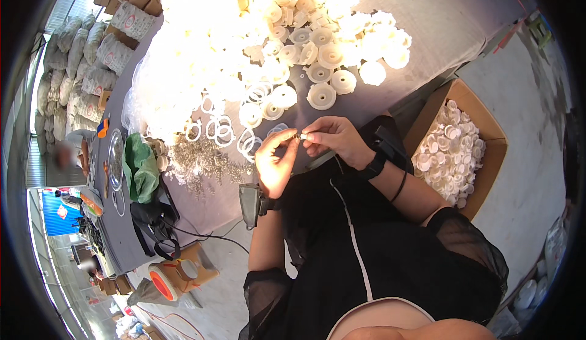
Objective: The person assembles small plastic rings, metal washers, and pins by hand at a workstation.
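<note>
My left hand [276, 160] and my right hand [339, 140] meet at the near edge of the table. Between the left thumb and fingers is a small dark piece [296, 136], too small to name. A small white piece [303, 137] sits in the right hand's pinch, end to end with the dark one; whether they are joined I cannot tell. Just beyond lie several white plastic rings [247, 141] and round white plastic caps [321, 96] with a hole in the middle. Left of my left hand spreads a heap of tiny metal pieces [207, 162], perhaps springs.
Strong light washes out the big pile of white parts [201, 41]. On the floor to the right stands a cardboard box [497, 157] full of white caps. A green bag [140, 169] and a black bag [155, 224] lie at left. Cables hang near my left wrist.
</note>
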Tool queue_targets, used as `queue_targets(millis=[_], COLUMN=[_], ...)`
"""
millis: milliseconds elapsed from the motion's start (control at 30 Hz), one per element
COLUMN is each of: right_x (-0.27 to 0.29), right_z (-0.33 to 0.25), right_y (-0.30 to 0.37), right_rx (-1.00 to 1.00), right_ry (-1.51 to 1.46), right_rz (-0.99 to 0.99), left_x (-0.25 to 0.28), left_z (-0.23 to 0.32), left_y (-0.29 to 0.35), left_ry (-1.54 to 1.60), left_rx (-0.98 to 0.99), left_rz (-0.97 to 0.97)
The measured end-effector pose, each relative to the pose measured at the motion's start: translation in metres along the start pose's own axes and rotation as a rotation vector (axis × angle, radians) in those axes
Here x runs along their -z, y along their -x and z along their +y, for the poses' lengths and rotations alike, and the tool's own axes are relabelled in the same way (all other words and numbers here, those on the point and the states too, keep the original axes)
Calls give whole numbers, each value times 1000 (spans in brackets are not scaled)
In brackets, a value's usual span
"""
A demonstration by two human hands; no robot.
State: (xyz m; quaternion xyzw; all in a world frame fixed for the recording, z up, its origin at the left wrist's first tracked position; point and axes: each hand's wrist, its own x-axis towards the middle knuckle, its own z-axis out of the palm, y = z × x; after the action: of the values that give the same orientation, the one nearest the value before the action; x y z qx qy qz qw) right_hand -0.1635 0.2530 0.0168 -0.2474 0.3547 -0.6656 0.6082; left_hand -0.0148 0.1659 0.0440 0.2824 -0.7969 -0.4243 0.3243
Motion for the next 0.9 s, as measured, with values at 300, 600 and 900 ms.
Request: queue_targets(millis=[300, 600, 900], right_x=[2, 27, 42], right_z=[0, 11, 4], right_y=[2, 7, 2], right_rx=[64, 375, 455], right_ry=[62, -62, -230], right_rz=[53, 332, 428], left_x=[-9, -39, -77], left_z=[-7, -13, -4], left_y=[-4, -67, -67], left_ry=[145, -267, -447], left_rx=[26, -221, -365], left_rz=[-79, -24, -84])
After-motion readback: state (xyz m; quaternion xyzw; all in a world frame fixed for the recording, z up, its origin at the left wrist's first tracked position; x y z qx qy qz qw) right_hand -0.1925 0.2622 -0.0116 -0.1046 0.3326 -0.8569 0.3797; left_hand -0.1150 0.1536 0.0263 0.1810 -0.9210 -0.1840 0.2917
